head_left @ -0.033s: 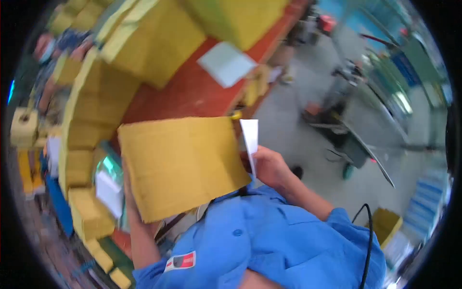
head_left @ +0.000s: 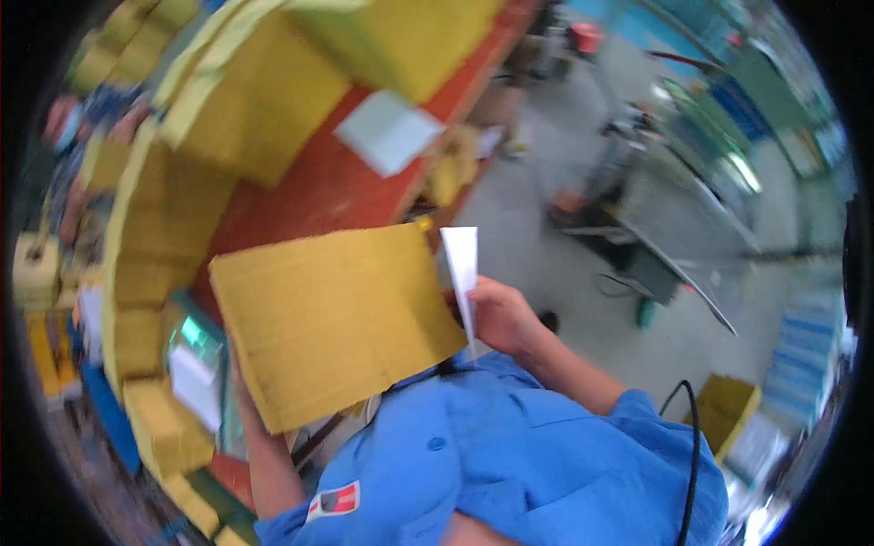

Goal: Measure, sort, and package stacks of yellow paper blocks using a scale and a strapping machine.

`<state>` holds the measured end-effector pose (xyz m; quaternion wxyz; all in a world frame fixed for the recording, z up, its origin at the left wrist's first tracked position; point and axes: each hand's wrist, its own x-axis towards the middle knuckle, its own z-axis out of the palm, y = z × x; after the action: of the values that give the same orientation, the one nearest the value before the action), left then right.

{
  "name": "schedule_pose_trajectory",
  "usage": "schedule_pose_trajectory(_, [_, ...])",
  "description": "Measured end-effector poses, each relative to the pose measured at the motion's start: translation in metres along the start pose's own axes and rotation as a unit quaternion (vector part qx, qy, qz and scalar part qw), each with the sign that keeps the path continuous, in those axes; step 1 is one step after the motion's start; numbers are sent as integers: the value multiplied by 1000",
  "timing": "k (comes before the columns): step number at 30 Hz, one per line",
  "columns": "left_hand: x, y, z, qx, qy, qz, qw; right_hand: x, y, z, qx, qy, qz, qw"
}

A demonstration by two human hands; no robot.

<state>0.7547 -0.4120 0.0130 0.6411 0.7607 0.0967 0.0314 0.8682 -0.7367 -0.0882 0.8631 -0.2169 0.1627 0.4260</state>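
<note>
A yellow-brown cardboard box (head_left: 337,323) is held up before my blue shirt, one broad panel facing up and slightly tilted. My left hand (head_left: 244,378) is at its left edge and supports it; the fingers are hidden behind the cardboard. At the box's right side, my right hand (head_left: 499,314) pinches a folded white paper (head_left: 463,264) that stands nearly upright. Whether the right fingers also touch the box cannot be made out.
Yellow cardboard boxes (head_left: 264,100) line the left and far side of a red tabletop (head_left: 300,196). A pale sheet (head_left: 390,132) lies there. Left of me is a greenish tray with white paper (head_left: 195,387). A wheeled cart (head_left: 669,218) stands right; another person (head_left: 91,127) is far left.
The surroundings have shifted left in the picture, and the far tabletop sits slightly lower. The box and white paper have shifted a little left too; both hands keep their places on them.
</note>
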Motion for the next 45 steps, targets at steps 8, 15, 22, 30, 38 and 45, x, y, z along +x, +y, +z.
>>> schedule_pose_trajectory(8, [59,-71,299,-259,-219,-113,934,-199,-138,-176,48,52,-203,977])
schedule_pose_trajectory(15, [117,-47,590,-428,-400,-164,794,-327,-223,-322,-52,162,-426,889])
schedule_pose_trajectory(22, [177,-142,690,-298,-394,-61,867,-351,-290,-406,129,200,-366,900])
schedule_pose_trajectory(30, [181,-108,687,-429,-413,-142,791,-388,-299,-401,-17,257,-297,919])
schedule_pose_trajectory(38, [184,-46,659,-194,-386,-313,846,-358,-278,-385,-93,472,-396,782])
schedule_pose_trajectory(45, [169,-35,667,-136,-356,-300,875,-344,-271,-376,-319,557,-415,645])
